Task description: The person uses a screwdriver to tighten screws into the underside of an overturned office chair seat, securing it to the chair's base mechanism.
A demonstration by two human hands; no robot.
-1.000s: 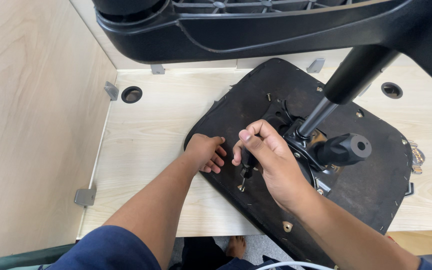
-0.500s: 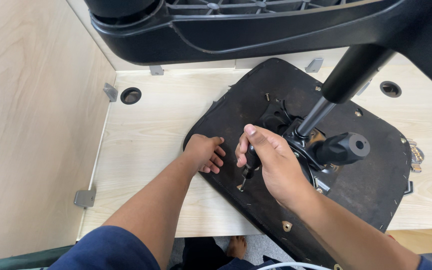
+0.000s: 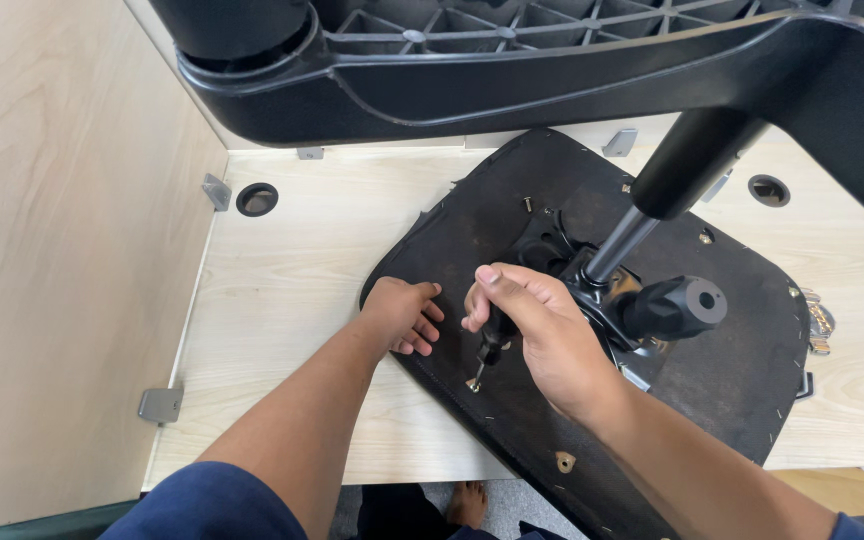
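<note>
We see the right hand (image 3: 537, 335) closed around a black screwdriver (image 3: 492, 338), its tip standing on a screw (image 3: 473, 384) in the dark underside of the chair seat (image 3: 712, 390). This seat lies upside down on the pale wooden bench (image 3: 292, 260). The left hand (image 3: 402, 312) rests flat, fingers loosely spread, on the seat's edge, holding nothing.

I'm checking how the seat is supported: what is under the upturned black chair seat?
The chair seat lies on a light wood tabletop, its near corner overhanging the edge. The left hand presses its rim; the right hand holds a screwdriver. The tabletop directly beneath is covered.
</note>
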